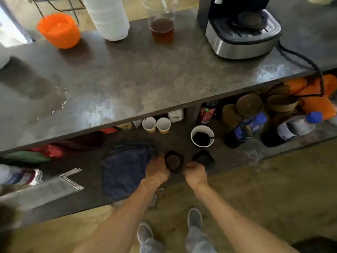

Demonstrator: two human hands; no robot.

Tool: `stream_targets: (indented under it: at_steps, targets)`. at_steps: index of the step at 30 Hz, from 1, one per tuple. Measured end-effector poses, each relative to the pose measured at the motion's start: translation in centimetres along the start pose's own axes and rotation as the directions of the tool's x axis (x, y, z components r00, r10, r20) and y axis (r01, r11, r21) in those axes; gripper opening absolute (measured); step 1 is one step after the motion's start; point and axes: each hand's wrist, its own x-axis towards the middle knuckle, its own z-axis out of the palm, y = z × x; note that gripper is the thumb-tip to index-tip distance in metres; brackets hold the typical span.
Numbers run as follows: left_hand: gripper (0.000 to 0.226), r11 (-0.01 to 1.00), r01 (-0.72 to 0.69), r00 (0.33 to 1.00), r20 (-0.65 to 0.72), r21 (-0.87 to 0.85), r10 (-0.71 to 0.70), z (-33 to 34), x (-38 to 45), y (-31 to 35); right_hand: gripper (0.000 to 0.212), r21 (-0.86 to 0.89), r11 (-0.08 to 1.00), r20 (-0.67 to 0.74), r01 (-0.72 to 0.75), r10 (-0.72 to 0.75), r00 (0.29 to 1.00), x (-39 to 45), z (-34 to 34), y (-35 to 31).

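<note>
Hands at a dark jar on the lower shelf

The left hand (158, 170) curls round the left side of an open dark jar (173, 161) of brown grounds. The jar stands near the front edge of the lower shelf (179, 137), between a blue cloth (125, 167) and a black lid (202, 158). The right hand (194, 174) sits just right of the jar with its fingers curled in; whether it pinches anything cannot be told. Labels on the blue-capped bottles (299, 125) are too blurred to read. Above the shelf, the grey metal worktop (127, 75) shows wet patches and carries a coffee machine (240, 28), an orange tub (59, 30) and a glass (162, 28) of brown liquid. The floor (255, 198) is tan.
</note>
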Motion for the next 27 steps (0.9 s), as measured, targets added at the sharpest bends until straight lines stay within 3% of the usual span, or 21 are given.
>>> stream_targets:
  at_steps: [2, 5, 9, 11, 14, 18, 22, 27]
  targets:
    - [0.042, 1.0, 0.004, 1.0, 0.005, 0.022, -0.004, 0.1, 0.4, 0.2, 0.027, 0.079, 0.995, 0.035, -0.053, 0.05, 0.998, 1.2, 0.6, 0.2]
    - [0.048, 0.999, 0.029, 0.999, 0.027, -0.02, -0.029, 0.0, 0.6, 0.3, 0.021, 0.103, 0.988, 0.099, -0.111, 0.101, 0.99, 2.4, 1.5, 0.6]
    - [0.043, 0.985, 0.065, 0.996, 0.069, -0.158, -0.054, -0.5, 0.2, 0.5, 0.021, 0.159, 0.981, 0.027, -0.108, 0.105, 0.994, 1.9, 1.4, -0.1]
    - [0.035, 0.956, 0.056, 0.998, 0.025, -0.287, -0.051, -1.3, -0.9, 0.7, 0.019, 0.234, 0.967, 0.009, -0.098, 0.099, 0.995, 0.9, 1.2, -0.8]
    - [0.02, 0.859, -0.024, 0.992, -0.122, -0.511, -0.045, -3.6, -3.7, 1.2, 0.012, 0.248, 0.969, -0.033, 0.005, 0.004, 0.999, -2.2, 0.2, -2.4]
    - [0.028, 0.698, -0.149, 0.983, -0.178, -0.7, 0.031, -8.0, -8.9, 1.2, 0.009, 0.275, 0.943, -0.131, 0.186, -0.155, 0.979, -9.3, -2.0, -6.0]
    - [0.028, 0.634, -0.296, 0.949, -0.293, -0.714, 0.113, -13.1, -13.5, -0.2, 0.011, 0.31, 0.88, -0.221, 0.359, -0.301, 0.928, -16.2, -2.9, -9.9]
    - [0.025, 0.48, -0.446, 0.893, -0.409, -0.756, 0.186, -21.3, -18.4, -2.6, 0.004, 0.36, 0.786, -0.231, 0.503, -0.447, 0.864, -22.8, -0.9, -15.7]
